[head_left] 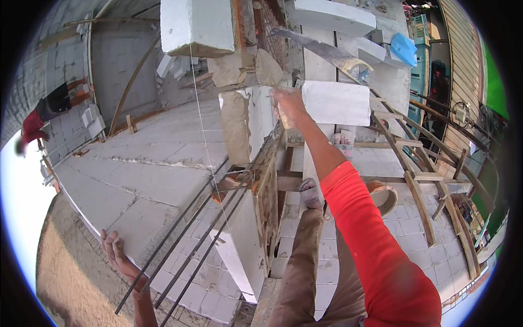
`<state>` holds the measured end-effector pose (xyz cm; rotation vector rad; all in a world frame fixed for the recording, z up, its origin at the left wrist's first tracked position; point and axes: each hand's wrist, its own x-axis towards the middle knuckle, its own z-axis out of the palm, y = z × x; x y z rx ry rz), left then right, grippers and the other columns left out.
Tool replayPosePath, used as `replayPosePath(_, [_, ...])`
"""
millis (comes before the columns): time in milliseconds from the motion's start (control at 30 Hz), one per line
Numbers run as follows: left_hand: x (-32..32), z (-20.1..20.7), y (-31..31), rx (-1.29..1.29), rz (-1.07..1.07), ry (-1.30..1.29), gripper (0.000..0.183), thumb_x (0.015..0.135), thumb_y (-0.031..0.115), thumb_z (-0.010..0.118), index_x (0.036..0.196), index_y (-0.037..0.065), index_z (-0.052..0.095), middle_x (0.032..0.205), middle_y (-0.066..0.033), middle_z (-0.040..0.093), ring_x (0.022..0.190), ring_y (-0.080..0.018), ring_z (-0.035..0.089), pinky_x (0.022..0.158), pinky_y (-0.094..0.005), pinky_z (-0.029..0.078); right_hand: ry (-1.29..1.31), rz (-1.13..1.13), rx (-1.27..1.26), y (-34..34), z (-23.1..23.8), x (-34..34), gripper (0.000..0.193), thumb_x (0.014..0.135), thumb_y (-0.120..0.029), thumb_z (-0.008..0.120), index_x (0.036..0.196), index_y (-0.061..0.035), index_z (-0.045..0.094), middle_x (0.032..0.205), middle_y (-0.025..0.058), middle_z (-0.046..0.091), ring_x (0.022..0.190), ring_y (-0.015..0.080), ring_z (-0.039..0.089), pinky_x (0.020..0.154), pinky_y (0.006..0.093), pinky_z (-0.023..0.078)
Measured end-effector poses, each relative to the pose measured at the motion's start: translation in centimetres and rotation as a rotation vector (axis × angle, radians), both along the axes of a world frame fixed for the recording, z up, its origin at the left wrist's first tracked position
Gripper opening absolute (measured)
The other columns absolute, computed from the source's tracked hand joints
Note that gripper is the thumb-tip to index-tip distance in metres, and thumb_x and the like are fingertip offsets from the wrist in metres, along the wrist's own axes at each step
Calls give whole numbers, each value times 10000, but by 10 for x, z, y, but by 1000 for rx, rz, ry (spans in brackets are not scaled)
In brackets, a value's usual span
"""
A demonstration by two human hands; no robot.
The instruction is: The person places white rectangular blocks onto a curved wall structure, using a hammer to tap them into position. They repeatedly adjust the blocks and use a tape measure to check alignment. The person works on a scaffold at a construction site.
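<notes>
My right hand [290, 106] is closed around the wooden handle of a trowel [268, 68], its grey blade pointing away from me. Just left of it, a white block [259, 122] carries a band of grey mortar [236, 125]. Beyond the blade, more mortar lies below a larger white block [199, 27]. To the lower left, my left hand [114, 249] is open, fingers apart, at the outer edge of the pale block wall [136, 191]. Another white block [336, 103] sits right of my right hand, and a handsaw [327, 52] lies beyond it.
Dark steel bars [185, 245] jut diagonally past my left forearm. A taut string [199, 109] crosses the wall. A wooden ladder [419, 158] leans on the right, near a round bucket [384, 199]. Another person [52, 109] is at far left. A blue bag [403, 50] lies at upper right.
</notes>
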<state>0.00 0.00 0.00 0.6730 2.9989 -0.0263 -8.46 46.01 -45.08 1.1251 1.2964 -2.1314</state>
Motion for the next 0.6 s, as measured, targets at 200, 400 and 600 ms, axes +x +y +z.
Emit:
replayPosePath(200, [14,-3,-10,-70,183,-15,540,1103,513,425,1380,65,546,1429,-106,577,1463,-472,423,1009,-546,514,107,78,-239,18,17,-6,304,943,-286,657,969,18,668,688,83,578,475,165,510,443,330,415])
replayPosePath(400, [-2,-1,23,70,-23,-17,975,949,892,286,1454,93,526,1475,-143,540,1441,-524,415,959,-595,529,183,301,-65,14,64,2,264,949,-240,697,926,22,668,699,65,575,493,132,515,453,319,403])
replayPosePath(600, [-1,-7,31,174,142,22,692,1051,651,396,1381,80,602,1491,-155,528,1452,-447,438,986,-556,516,168,468,287,37,94,-14,345,963,-279,699,912,63,687,658,43,558,516,151,527,499,338,455])
